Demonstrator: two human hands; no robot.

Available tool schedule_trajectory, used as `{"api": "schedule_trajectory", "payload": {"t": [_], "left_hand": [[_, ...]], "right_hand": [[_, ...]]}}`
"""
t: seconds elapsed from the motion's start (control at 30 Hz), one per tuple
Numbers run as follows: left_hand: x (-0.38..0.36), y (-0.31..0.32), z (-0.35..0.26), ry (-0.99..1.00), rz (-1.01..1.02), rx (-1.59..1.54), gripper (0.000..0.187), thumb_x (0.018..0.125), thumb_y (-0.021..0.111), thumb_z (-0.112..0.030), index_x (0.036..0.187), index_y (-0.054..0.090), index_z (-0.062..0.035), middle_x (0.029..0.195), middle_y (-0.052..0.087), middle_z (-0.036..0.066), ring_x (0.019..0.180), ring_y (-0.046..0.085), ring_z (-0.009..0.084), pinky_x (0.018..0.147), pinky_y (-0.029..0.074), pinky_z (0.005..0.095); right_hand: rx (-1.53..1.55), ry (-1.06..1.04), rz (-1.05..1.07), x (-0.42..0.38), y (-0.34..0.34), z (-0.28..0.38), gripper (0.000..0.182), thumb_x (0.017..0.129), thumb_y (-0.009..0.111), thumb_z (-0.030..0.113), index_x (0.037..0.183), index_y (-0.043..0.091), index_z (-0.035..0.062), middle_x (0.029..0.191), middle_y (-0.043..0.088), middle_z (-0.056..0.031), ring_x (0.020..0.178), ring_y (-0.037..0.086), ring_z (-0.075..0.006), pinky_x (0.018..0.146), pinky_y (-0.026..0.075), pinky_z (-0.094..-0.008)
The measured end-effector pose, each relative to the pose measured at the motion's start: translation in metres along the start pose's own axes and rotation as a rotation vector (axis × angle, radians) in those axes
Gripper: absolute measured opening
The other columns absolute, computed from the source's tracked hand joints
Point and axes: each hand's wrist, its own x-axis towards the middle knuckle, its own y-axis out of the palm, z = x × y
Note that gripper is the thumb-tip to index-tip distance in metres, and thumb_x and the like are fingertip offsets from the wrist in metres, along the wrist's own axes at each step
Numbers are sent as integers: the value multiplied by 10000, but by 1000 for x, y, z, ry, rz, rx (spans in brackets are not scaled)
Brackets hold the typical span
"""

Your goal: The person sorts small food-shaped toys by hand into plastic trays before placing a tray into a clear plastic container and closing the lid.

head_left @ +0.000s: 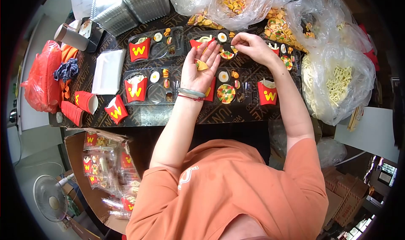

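Observation:
My left hand (201, 69) is palm up above the trays, its fingers stretched out and slightly cupped. It holds toy pizza slices (201, 65) on the palm. My right hand (253, 48) is closed in a pinch over the back middle tray, its fingertips at a toy pizza slice (234, 49). Beside that slice, other toy pizza pieces (226, 55) lie in the tray's round recess. A toy fried egg (222, 37) sits behind them. In the front middle tray is a whole toy pizza (226, 93). A red fries box (209, 92) is partly hidden by my left wrist.
More clear trays (157, 97) hold fries boxes and small toy foods. Bags of toy pieces (280, 27) and toy fries (337, 86) stand behind and right. Stacked clear lids (128, 8) are back left, red boxes (86, 101) left. An open carton (76, 155) holds packed sets.

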Motion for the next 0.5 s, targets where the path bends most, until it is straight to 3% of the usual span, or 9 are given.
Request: {"api": "schedule_trajectory", "payload": {"t": [0.17,0.23,0.3,0.4,0.47,0.5], "left_hand": [[-2,1,1,-57,87,-46,462,1026,335,-342,1320,462,-9,1429,441,205,1348,400,343,1093,352,471],[-3,0,0,-79,124,-63,490,1025,330,-365,1340,444,-7,1451,412,208,1365,373,344,1104,334,476],[-2,-1,-1,-98,149,-60,527,1020,333,-397,1358,431,-5,1434,424,206,1348,385,340,1116,310,479],[3,-5,3,-116,160,-87,563,1015,330,-426,1356,433,10,1384,467,199,1303,422,343,1115,308,479],[3,0,9,-149,187,-115,499,1022,367,-356,1342,449,17,1337,503,186,1254,467,318,1105,334,462],[6,0,11,-92,198,-90,447,1021,387,-300,1323,468,20,1331,511,182,1255,472,300,1099,350,449]], "right_hand": [[-256,-27,158,7,6,-4,155,853,621,141,970,654,45,913,669,-88,834,655,-196,751,512,-308],[-558,-225,-54,-4,16,6,142,866,622,123,979,646,39,910,616,-69,835,618,-172,762,498,-287],[-515,-227,-97,-8,21,22,148,855,638,138,976,652,53,908,585,-65,818,617,-178,743,503,-297],[-112,-285,126,-21,28,68,179,841,656,152,987,642,50,906,568,-67,803,607,-152,742,517,-321],[-123,-273,144,-26,40,69,194,848,638,192,993,647,63,944,611,-112,854,644,-247,762,533,-343],[-211,-365,60,-24,44,64,187,856,630,178,991,651,51,968,624,-120,873,643,-241,779,526,-334]]}}
